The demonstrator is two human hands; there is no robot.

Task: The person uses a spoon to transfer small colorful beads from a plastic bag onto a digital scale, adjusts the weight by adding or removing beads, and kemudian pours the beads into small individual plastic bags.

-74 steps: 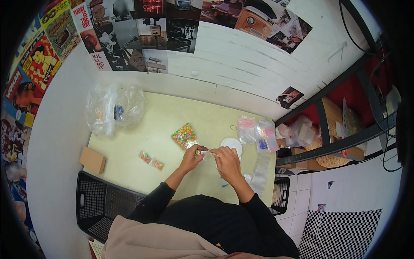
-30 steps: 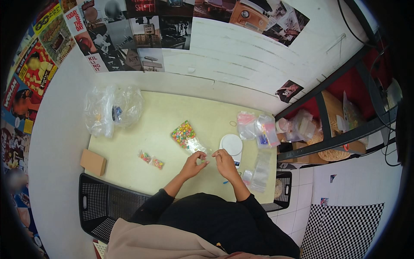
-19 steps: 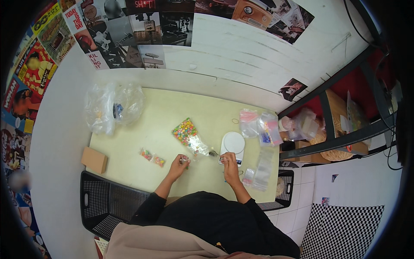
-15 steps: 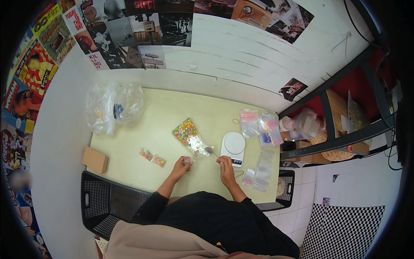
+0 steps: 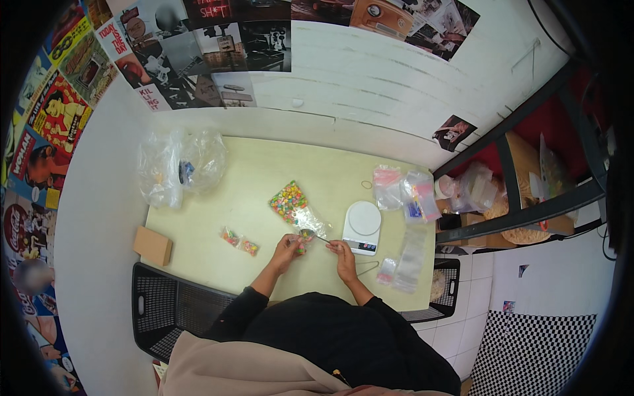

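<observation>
In my left hand is a small clear plastic bag with some colourful pieces in it. My right hand grips the handle of a metal spoon, whose bowl is at the mouth of the small bag. Just beyond lies a larger clear bag of colourful candies, its emptier end toward my hands. Two small filled bags rest on the table left of my left hand. A white kitchen scale with nothing on its round plate stands right of the spoon.
Flat clear bags and pink-tinted packs lie along the table's right side. A brown box and a bulky clear plastic bag are at the left. Black crates flank the table; a dark-framed shelf stands right.
My right hand has brought the spoon left from beside the larger bag's end to the small bag's mouth. My left hand still holds the small bag, raised slightly. The view has shifted a little.
</observation>
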